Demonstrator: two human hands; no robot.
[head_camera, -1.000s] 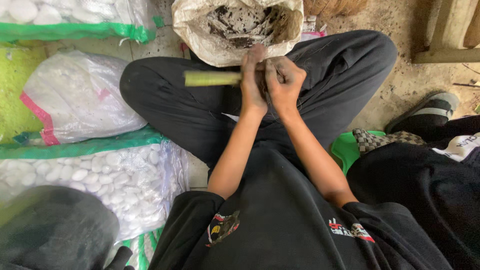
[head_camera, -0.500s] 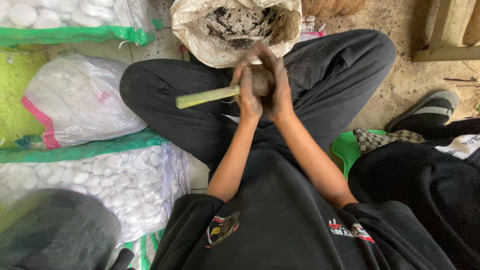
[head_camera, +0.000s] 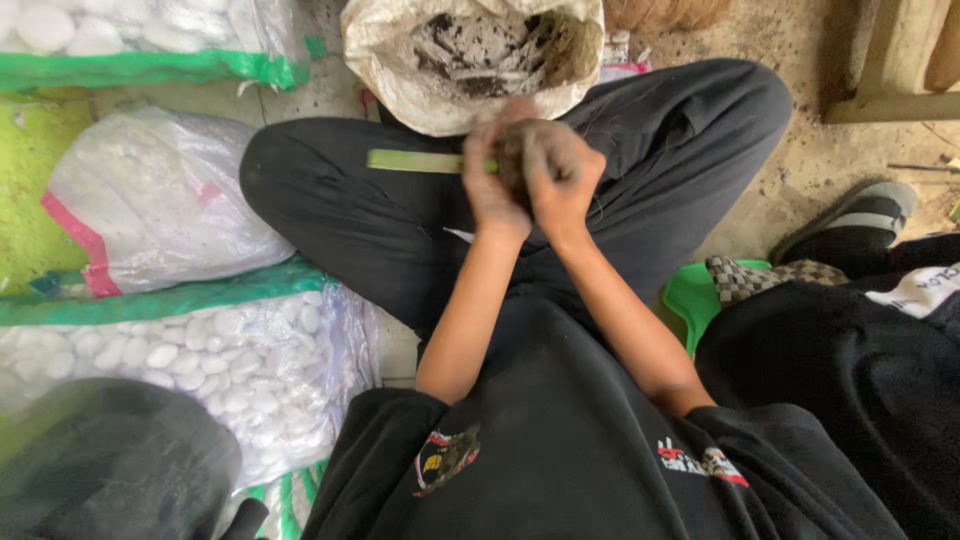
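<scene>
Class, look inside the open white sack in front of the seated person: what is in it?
The white sack holds dark, crumbly, soil-like material with pale flat bits. The person's hands cover its near rim; its depth is hidden.

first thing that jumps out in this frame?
The two hands, left hand and right hand, pressed together at centre above the crossed legs, blurred, with a green stick jutting out to the left from between them. Just beyond them sits an open white sack of dark, ashy material. On the left lie clear bags of white round pieces.
</scene>
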